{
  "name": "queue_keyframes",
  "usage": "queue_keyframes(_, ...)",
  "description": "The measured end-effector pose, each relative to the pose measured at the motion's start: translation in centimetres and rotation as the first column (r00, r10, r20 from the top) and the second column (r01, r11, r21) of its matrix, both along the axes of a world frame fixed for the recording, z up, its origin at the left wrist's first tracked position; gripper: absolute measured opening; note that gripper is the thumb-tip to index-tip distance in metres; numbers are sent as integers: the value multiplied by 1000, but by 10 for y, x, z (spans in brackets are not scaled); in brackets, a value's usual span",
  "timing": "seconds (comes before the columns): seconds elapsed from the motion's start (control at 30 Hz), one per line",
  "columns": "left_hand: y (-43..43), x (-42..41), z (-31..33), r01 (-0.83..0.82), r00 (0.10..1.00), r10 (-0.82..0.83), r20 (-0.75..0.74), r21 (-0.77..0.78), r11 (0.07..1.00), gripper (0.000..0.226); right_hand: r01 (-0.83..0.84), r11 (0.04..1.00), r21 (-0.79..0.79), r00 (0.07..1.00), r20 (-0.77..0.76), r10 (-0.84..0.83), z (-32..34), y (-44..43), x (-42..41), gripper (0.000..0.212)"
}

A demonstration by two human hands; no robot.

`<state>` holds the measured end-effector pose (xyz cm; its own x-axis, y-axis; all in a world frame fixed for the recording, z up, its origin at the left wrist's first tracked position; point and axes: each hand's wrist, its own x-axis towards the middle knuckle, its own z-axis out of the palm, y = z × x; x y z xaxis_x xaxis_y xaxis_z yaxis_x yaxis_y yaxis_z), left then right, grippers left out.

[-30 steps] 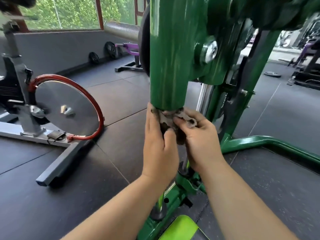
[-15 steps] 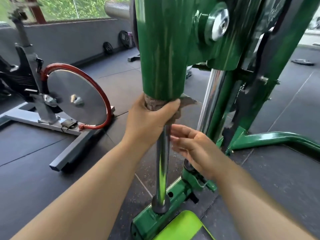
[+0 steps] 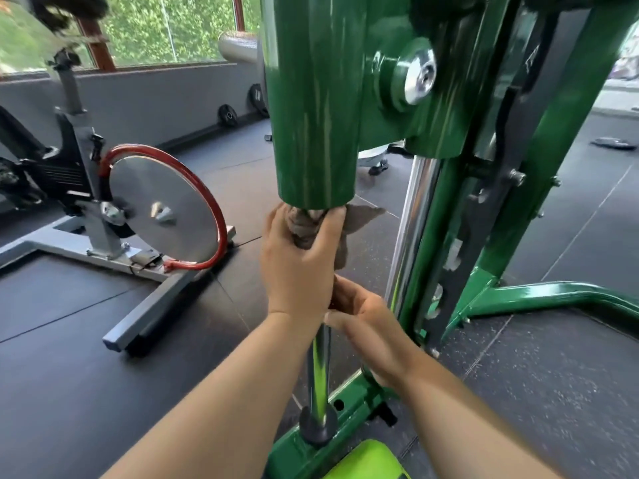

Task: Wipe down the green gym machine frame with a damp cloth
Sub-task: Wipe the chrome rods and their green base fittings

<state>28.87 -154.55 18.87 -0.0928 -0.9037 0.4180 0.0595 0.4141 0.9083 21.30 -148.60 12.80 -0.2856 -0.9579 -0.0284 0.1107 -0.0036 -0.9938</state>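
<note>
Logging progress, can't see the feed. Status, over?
Left hand grips cloth round chrome rod, under green tube. Right hand at rod below, grip unclear. Nothing blocking the rod.

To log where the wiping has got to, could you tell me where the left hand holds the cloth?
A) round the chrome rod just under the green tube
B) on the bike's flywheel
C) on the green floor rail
A: the left hand grips the grey-brown cloth wrapped round the chrome rod, right beneath the lower end of the green tube.
</note>
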Motion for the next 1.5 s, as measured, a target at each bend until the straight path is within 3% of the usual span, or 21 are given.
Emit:
queue_keyframes(0.13, -5, 8, -10, 113, 978, -88, 191, -122, 986, 67, 45, 999, -26, 999, 13, -45, -5, -3, 0, 36)
queue_keyframes(0.2, -12, 10, -3, 172, 977, -164, 140, -53, 984, 57, 57, 997, -46, 997, 51, -55, -9, -6, 2, 37)
queue_keyframes(0.3, -24, 9, 18, 272, 962, -266, -65, 113, 956, 29, 63, 996, -58, 990, 128, -55, -17, -12, 1, 42)
queue_keyframes(0.4, -28, 9, 22, 378, 926, -372, -68, 107, 920, 14, 82, 996, -47, 976, 207, -70, -20, -16, -3, 45)
queue_keyframes(0.5, -32, 11, 20, 399, 916, -394, -72, 87, 913, 14, 96, 995, -38, 955, 287, -81, -22, -20, -6, 47)
queue_keyframes(0.73, -31, 28, -57, 380, 877, -439, 193, 280, 882, 31, 92, 996, -18, 921, 381, -79, -33, -23, -7, 39)
queue_keyframes(0.83, -28, 29, -56, 334, 863, -396, 312, 236, 913, 31, 147, 988, 55, 912, 378, -157, -49, -18, -9, 20)
queue_keyframes(0.93, -27, 24, -4, 383, 917, -396, 52, 167, 909, 24, 226, 967, 115, 863, 437, -254, -52, -15, -16, 33)
queue_keyframes(1.0, -27, 18, 27, 353, 936, -352, -35, 95, 931, 20, 249, 962, 114, 871, 408, -274, -46, -17, -18, 24)
queue_keyframes(1.07, -32, 18, 18, 354, 932, -360, 46, 96, 930, 17, 281, 954, 104, 866, 401, -299, -39, -18, -15, 23)
queue_keyframes(1.23, -28, 29, -93, 310, 840, -424, 340, 341, 888, 24, 367, 915, 169, 836, 372, -404, -48, -17, -15, 25)
queue_keyframes(1.33, -30, 30, -110, 256, 801, -398, 447, 345, 903, 28, 364, 908, 210, 822, 386, -419, -59, -13, -19, 21)
queue_keyframes(1.4, -28, 28, -92, 269, 848, -364, 385, 278, 922, 33, 322, 931, 174, 811, 457, -366, -60, -10, -20, 17)
queue_keyframes(1.5, -28, 19, -46, 319, 937, -337, 86, 173, 932, 29, 268, 959, 91, 820, 501, -277, -54, -10, -19, 15)
